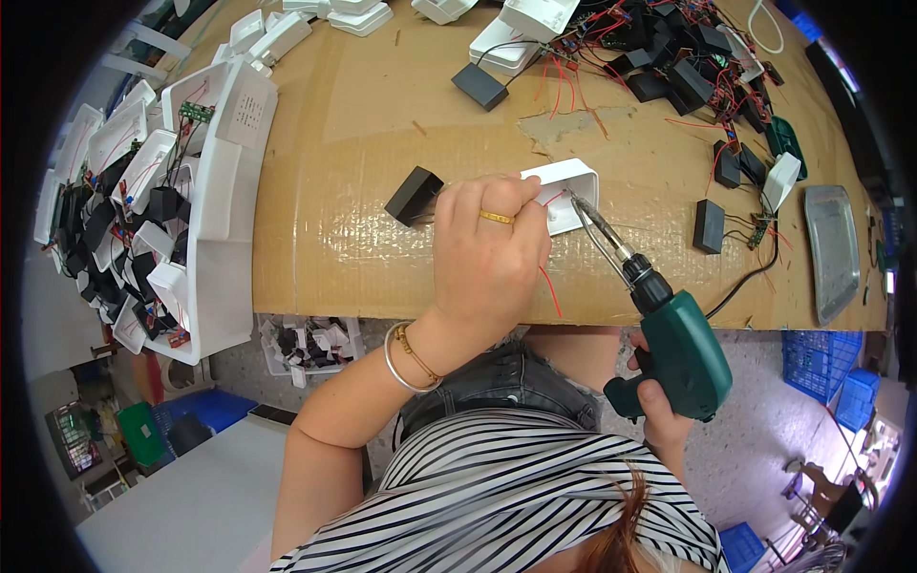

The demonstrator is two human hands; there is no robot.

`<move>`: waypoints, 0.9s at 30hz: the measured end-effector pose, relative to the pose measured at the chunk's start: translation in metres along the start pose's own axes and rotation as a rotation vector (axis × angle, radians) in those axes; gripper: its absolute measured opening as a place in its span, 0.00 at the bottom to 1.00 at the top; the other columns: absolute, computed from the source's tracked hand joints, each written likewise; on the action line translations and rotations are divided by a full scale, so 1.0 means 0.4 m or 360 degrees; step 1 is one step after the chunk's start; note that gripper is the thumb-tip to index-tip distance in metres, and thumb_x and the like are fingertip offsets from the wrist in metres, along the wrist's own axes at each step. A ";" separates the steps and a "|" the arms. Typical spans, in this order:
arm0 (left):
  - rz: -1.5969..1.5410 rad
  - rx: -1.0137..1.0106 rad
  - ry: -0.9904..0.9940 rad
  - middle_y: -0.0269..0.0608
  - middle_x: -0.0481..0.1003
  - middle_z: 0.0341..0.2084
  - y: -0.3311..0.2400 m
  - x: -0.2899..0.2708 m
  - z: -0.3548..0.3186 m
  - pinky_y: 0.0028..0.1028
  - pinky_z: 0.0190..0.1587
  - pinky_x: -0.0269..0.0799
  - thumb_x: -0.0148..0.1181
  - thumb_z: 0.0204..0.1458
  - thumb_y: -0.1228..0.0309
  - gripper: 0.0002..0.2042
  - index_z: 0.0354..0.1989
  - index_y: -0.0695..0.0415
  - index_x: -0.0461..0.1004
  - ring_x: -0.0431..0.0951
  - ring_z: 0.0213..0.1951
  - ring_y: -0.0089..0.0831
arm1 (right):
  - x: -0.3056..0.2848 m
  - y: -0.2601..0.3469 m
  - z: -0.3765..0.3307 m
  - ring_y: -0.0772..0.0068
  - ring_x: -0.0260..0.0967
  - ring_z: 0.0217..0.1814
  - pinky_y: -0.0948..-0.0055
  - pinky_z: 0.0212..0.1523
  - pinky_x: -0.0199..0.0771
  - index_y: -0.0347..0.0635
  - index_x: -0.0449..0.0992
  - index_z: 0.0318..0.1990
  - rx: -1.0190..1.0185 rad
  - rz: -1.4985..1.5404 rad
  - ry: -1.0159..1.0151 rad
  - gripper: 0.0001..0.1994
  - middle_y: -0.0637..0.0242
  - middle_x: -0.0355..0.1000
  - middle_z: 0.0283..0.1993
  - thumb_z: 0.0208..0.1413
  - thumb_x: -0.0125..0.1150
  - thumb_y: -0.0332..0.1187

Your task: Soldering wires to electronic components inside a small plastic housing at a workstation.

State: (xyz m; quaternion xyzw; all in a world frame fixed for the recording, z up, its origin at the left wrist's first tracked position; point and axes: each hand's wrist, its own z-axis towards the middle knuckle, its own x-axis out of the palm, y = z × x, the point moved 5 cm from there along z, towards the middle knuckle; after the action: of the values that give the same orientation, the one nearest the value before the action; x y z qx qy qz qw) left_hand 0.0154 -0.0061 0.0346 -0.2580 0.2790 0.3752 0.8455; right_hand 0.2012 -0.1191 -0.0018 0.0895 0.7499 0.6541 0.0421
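Note:
My left hand (489, 248) is closed on a small white plastic housing (577, 179) near the table's front edge. A thin red wire (550, 291) hangs out below its fingers. My right hand (661, 411) grips the handle of a green soldering gun (686, 353) with a black collar. The gun's metal tip reaches into the open side of the housing, close to the red wire there; whether they touch I cannot tell. Just left of my left hand lies a black rectangular block (414, 196). The palm side of my left hand is hidden.
Cardboard (344, 258) covers the table. A white bin (224, 191) full of housings, circuit boards and black blocks stands at left. A tangled heap of black blocks and red wires (669, 57) fills the back right. A grey tray (831, 253) sits at the right edge.

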 end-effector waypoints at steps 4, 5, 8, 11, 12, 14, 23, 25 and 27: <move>0.0053 0.0008 0.0021 0.37 0.70 0.32 -0.006 -0.001 0.004 0.33 0.38 0.62 0.63 0.32 0.79 0.08 0.22 0.59 0.69 0.70 0.36 0.35 | -0.003 -0.008 -0.006 0.74 0.65 0.34 0.75 0.36 0.67 0.34 0.62 0.53 0.0037 -0.0181 0.0017 0.31 0.58 0.69 0.44 0.42 0.64 0.40; 0.0066 0.0010 0.0024 0.37 0.70 0.32 -0.005 -0.001 0.002 0.33 0.38 0.62 0.63 0.32 0.78 0.08 0.22 0.59 0.70 0.70 0.36 0.34 | 0.000 -0.009 -0.006 0.75 0.65 0.34 0.75 0.37 0.66 0.35 0.62 0.54 0.0071 -0.0191 0.0028 0.30 0.59 0.69 0.44 0.43 0.64 0.38; 0.0063 0.0026 0.0058 0.39 0.69 0.33 -0.004 0.006 -0.001 0.35 0.41 0.62 0.55 0.34 0.75 0.08 0.25 0.64 0.71 0.68 0.38 0.34 | 0.002 -0.013 -0.016 0.77 0.65 0.34 0.77 0.37 0.66 0.36 0.63 0.53 0.0205 -0.0183 -0.0047 0.30 0.60 0.69 0.45 0.42 0.64 0.38; 0.0091 0.0016 0.0049 0.38 0.68 0.33 -0.005 0.009 -0.001 0.34 0.41 0.62 0.54 0.35 0.75 0.07 0.25 0.63 0.71 0.68 0.38 0.34 | 0.006 -0.012 -0.018 0.78 0.65 0.34 0.78 0.36 0.66 0.36 0.63 0.53 0.0179 -0.0170 -0.0047 0.30 0.60 0.69 0.45 0.42 0.65 0.38; 0.0091 0.0011 0.0048 0.38 0.68 0.33 -0.004 0.009 -0.001 0.34 0.41 0.62 0.54 0.35 0.75 0.07 0.25 0.63 0.71 0.68 0.38 0.34 | 0.008 -0.012 -0.019 0.78 0.65 0.34 0.78 0.36 0.66 0.36 0.63 0.53 0.0181 -0.0174 -0.0044 0.30 0.60 0.69 0.45 0.42 0.65 0.38; 0.0093 0.0034 0.0039 0.38 0.67 0.33 -0.004 0.007 -0.001 0.34 0.41 0.62 0.54 0.35 0.74 0.07 0.25 0.63 0.71 0.68 0.38 0.33 | 0.009 -0.014 -0.022 0.78 0.65 0.34 0.78 0.36 0.66 0.36 0.63 0.53 0.0203 -0.0164 -0.0099 0.30 0.60 0.69 0.44 0.41 0.65 0.38; 0.0147 0.0069 0.0028 0.39 0.65 0.31 -0.006 0.014 -0.004 0.34 0.39 0.61 0.54 0.35 0.74 0.08 0.25 0.64 0.72 0.67 0.37 0.34 | 0.010 -0.016 -0.019 0.77 0.65 0.34 0.78 0.36 0.66 0.36 0.64 0.52 0.0203 -0.0160 -0.0089 0.30 0.61 0.69 0.44 0.41 0.65 0.40; 0.0149 0.0071 0.0032 0.39 0.65 0.31 -0.006 0.013 -0.003 0.34 0.39 0.61 0.54 0.35 0.74 0.08 0.25 0.64 0.71 0.67 0.37 0.34 | 0.012 -0.014 -0.019 0.77 0.65 0.34 0.78 0.36 0.66 0.36 0.64 0.52 0.0214 -0.0157 -0.0101 0.30 0.61 0.69 0.44 0.41 0.66 0.40; 0.0145 0.0073 0.0032 0.39 0.65 0.31 -0.007 0.012 0.000 0.34 0.39 0.61 0.54 0.34 0.74 0.08 0.24 0.64 0.71 0.67 0.37 0.34 | 0.013 -0.009 -0.020 0.77 0.65 0.34 0.78 0.35 0.66 0.36 0.64 0.52 0.0223 -0.0158 -0.0117 0.30 0.61 0.69 0.44 0.41 0.66 0.40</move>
State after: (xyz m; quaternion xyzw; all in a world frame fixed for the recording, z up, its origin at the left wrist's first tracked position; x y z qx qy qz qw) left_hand 0.0202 -0.0055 0.0322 -0.2293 0.3074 0.4041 0.8304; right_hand 0.1943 -0.1262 -0.0038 0.0787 0.7953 0.5935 0.0956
